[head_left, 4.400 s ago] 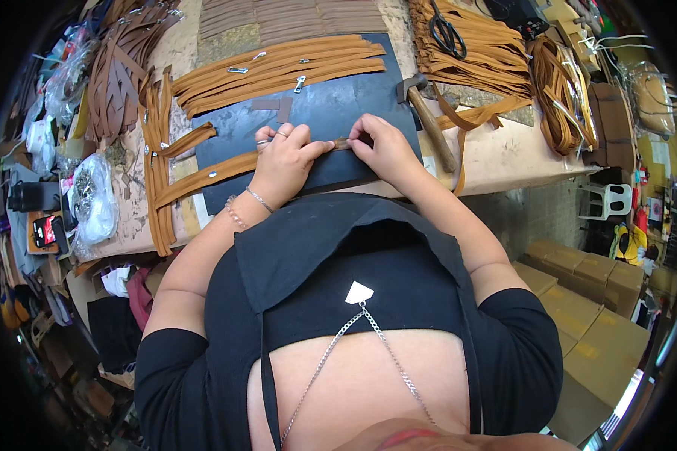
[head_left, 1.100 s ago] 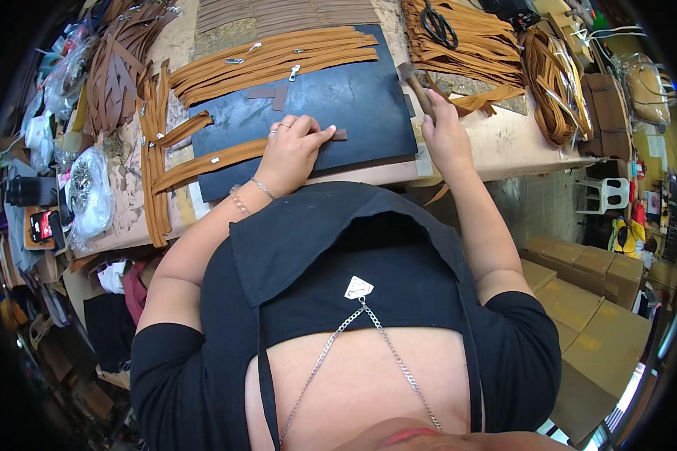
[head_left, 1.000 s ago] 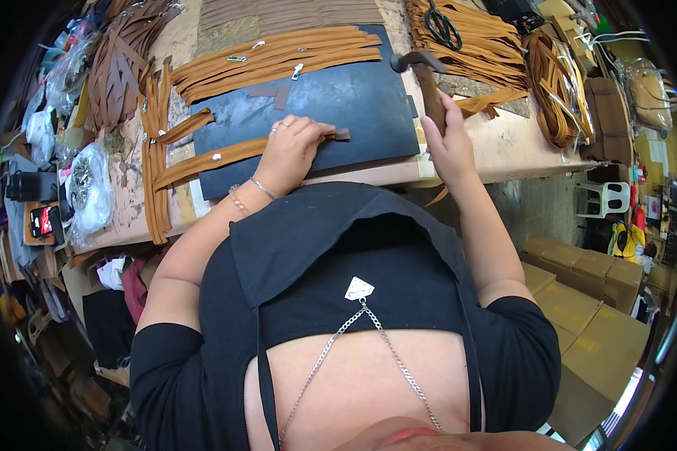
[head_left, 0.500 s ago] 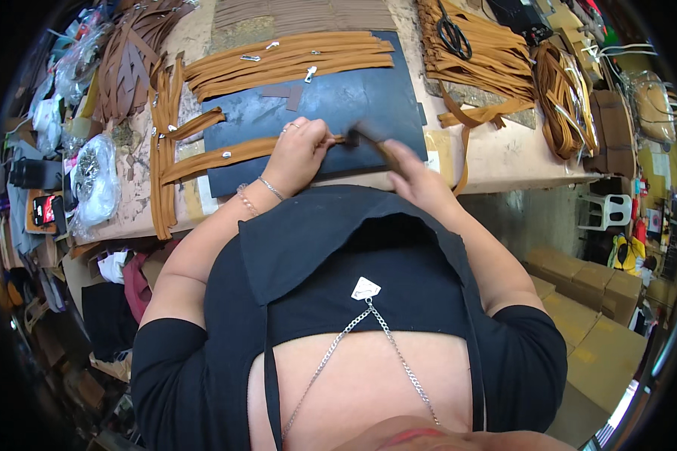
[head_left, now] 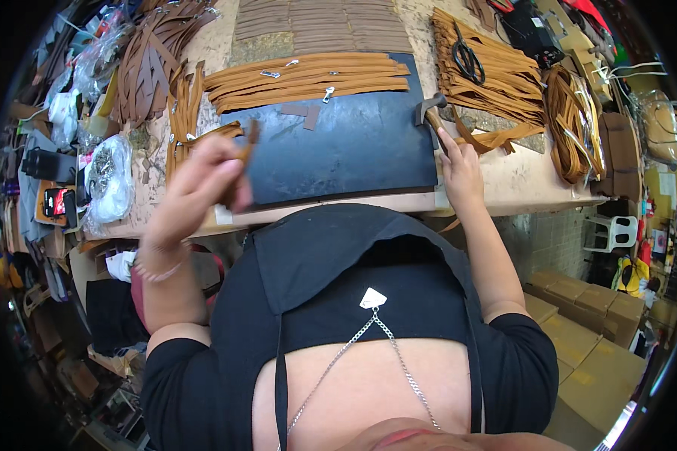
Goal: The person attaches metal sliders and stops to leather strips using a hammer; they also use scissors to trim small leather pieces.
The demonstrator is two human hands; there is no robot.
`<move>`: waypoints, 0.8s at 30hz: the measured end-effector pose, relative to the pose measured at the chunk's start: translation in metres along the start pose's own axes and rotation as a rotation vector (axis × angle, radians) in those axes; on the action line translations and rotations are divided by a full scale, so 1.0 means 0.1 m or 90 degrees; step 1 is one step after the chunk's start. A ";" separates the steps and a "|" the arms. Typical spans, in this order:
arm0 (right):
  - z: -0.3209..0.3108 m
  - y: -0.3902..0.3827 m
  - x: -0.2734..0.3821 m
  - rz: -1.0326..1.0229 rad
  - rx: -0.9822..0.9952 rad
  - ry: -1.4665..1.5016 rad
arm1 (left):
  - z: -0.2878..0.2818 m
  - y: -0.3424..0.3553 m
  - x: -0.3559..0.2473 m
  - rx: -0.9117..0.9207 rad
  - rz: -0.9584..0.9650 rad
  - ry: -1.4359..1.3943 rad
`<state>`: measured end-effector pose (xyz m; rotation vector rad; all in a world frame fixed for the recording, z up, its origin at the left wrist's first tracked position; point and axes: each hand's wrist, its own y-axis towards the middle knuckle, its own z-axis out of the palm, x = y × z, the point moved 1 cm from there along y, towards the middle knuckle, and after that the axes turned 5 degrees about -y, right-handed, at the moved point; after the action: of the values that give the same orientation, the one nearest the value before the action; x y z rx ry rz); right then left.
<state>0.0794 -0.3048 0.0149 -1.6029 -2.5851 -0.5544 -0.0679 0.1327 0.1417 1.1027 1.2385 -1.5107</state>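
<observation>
My left hand [head_left: 201, 186] is raised over the mat's left edge, smeared by motion. Its fingers are closed on a tan zipper strip [head_left: 253, 135], whose short end sticks up past the thumb. At the mat's right edge my right hand [head_left: 462, 169] grips a hammer [head_left: 433, 120] by its wooden handle, the dark head pointing away from me. Between the hands lies the dark blue mat [head_left: 346, 150]. Along its far side runs a row of tan zipper strips [head_left: 301, 79] with a few metal sliders, and two small brown pieces [head_left: 309, 116] lie just in front.
More tan strips [head_left: 184, 109] hang at the table's left, beside dark brown straps [head_left: 154, 64]. At the right are a strip pile [head_left: 493, 83] with black scissors [head_left: 467, 56] on it and a coiled bundle [head_left: 572, 124]. A clear plastic bag [head_left: 111, 180] sits far left; cartons [head_left: 579, 331] stand below right.
My left hand has lifted and swung left, taking the strip from the mat. My right hand has moved right with the hammer, away from the strip's end.
</observation>
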 end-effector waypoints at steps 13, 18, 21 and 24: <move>0.22 0.04 -0.02 0.060 0.005 -0.125 | -1.68 0.35 -0.19 -0.393 0.179 -0.031; 0.20 0.05 0.03 0.057 0.014 -0.125 | -2.89 1.09 1.05 -0.526 0.173 0.090; 0.21 0.11 0.06 0.036 0.030 -0.102 | -2.95 1.06 1.32 -0.716 0.268 0.445; 0.22 0.03 -0.01 0.074 0.019 -0.137 | -2.01 1.17 0.96 -0.322 0.143 0.415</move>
<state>0.0853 -0.2979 -0.0050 -1.8846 -2.6064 -0.3522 0.0439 0.3083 -0.0001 1.3640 1.7359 -0.6101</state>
